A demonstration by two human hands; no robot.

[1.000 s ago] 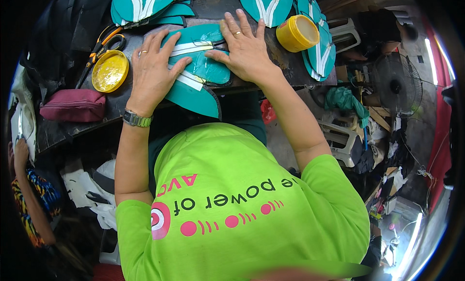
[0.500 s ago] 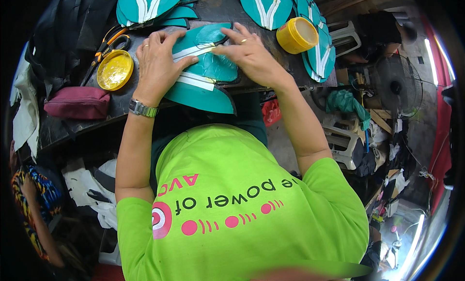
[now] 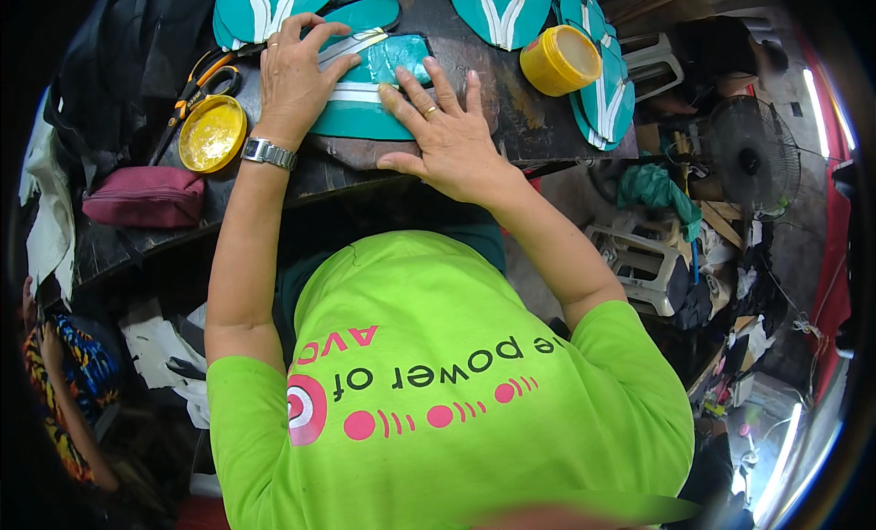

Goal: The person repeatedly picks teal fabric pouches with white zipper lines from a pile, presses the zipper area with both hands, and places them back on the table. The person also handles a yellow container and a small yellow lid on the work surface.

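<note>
Teal flat pieces with white strips, which look like shoe uppers (image 3: 365, 126), lie overlapped at the table's near edge. Around their left end curves my left hand (image 3: 297, 78), its fingers bent and thumb pressed on the teal material, holding it against the table. A glossy, wet-looking patch (image 3: 399, 60) shows on one of the pieces. My right hand (image 3: 447, 142) is open, fingers spread, with its index and middle fingertips at the right ends of the pieces. Some of the pieces' surface is hidden beneath my hands.
A yellow tub (image 3: 560, 62) stands on the right beside stacked teal pieces (image 3: 602, 105). At left lie its yellow lid (image 3: 213, 133), orange-handled scissors (image 3: 208, 73) and a maroon pouch (image 3: 144, 197). A fan (image 3: 750, 156) and a stool (image 3: 639, 270) are off to the right.
The teal pieces have shifted away from me, up the table. My left hand has moved with them. My right hand has gone from bent fingers at the dark edge to spread fingers, lower down.
</note>
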